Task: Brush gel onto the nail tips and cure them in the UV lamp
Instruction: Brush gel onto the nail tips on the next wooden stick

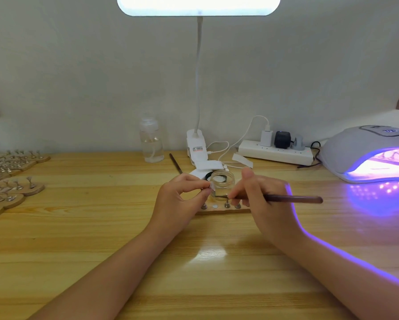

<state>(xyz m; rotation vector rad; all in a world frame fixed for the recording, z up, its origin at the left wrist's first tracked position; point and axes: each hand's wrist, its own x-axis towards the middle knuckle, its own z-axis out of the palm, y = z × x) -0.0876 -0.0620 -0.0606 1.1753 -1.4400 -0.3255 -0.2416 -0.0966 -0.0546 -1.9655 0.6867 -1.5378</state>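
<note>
Nearest, two bare forearms reach in over a pale wooden table [78,239]. Left hand [177,202]: fingers curled, thumb and forefinger pinching a small clear nail tip [211,187] on its stand, lifted just above the table. Right hand [263,199]: clamped on a brown-handled brush [293,199] held pen-style, handle pointing right, bristle end aimed at the nail tip. Whether bristles touch the tip cannot be told; blurred.

Just beyond and below the fingers: wooden holder strip [219,211] with several small metal pegs upright on it, one round slot showing without a peg.

Directly behind the hands: small clear gel jar [222,184], lid off, a dark lid [208,174] just beside it on white wipes [205,166]. A second thin brush [175,163] lies diagonal, left of the wipes.

Far left: rows of further wooden strips carrying nail stands [11,174].

Right edge: UV lamp [369,148], lit violet, glow spilling onto the table and the right forearm; something on stands sits inside, detail unclear.

Back against the wall: clear pump bottle [151,142], white clip desk lamp [197,88] switched on overhead, power strip [277,152] with plugs and cables.
</note>
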